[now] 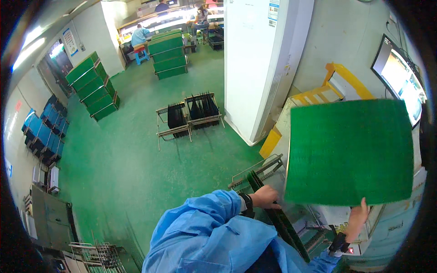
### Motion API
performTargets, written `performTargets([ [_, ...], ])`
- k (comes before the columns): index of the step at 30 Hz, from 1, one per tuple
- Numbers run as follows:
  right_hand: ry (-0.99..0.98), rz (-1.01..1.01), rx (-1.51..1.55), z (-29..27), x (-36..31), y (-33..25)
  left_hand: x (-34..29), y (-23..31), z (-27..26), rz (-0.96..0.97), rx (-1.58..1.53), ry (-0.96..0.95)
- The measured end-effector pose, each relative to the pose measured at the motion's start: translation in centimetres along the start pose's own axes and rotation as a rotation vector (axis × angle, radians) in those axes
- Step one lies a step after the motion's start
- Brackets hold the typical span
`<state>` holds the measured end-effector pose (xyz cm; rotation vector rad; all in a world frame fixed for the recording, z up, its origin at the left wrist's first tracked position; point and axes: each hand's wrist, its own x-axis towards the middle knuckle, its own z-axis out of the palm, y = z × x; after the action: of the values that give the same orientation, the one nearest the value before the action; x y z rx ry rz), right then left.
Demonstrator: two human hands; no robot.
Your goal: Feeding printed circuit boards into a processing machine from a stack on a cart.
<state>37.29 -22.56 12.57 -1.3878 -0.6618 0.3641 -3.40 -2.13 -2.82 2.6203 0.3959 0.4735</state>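
Green panel [350, 152] up at right, broad face showing, in front of monitor [400, 75]. Right grip [358, 218] pinching its lower edge. Left grip [265, 197] on edge-on dark panels [289, 228]; can't tell if clamped. Tall white cabinet [252, 68] beyond, racked black sheets [202, 109] on green floor [123, 154].

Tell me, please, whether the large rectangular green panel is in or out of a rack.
Out: all four edges of the green panel show in the open, and the right hand holds the lower one.
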Motion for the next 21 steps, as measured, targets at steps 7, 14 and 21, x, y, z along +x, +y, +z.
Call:
performTargets([
  [7, -0.13, -0.007, 0.002, 2.3, 1.0, 6.2, 1.1, -0.3, 1.0, -0.067, -0.028, -0.075],
  [14, 0.026, 0.263, 0.615, 5.8, 1.2, 8.2, 1.6, 0.2, -0.6, -0.063, 0.037, -0.086],
  [21, 0.019, 0.267, 0.837, 5.7, 4.4, 12.7, 2.8, 0.7, -0.8, -0.04, 0.08, -0.07],
])
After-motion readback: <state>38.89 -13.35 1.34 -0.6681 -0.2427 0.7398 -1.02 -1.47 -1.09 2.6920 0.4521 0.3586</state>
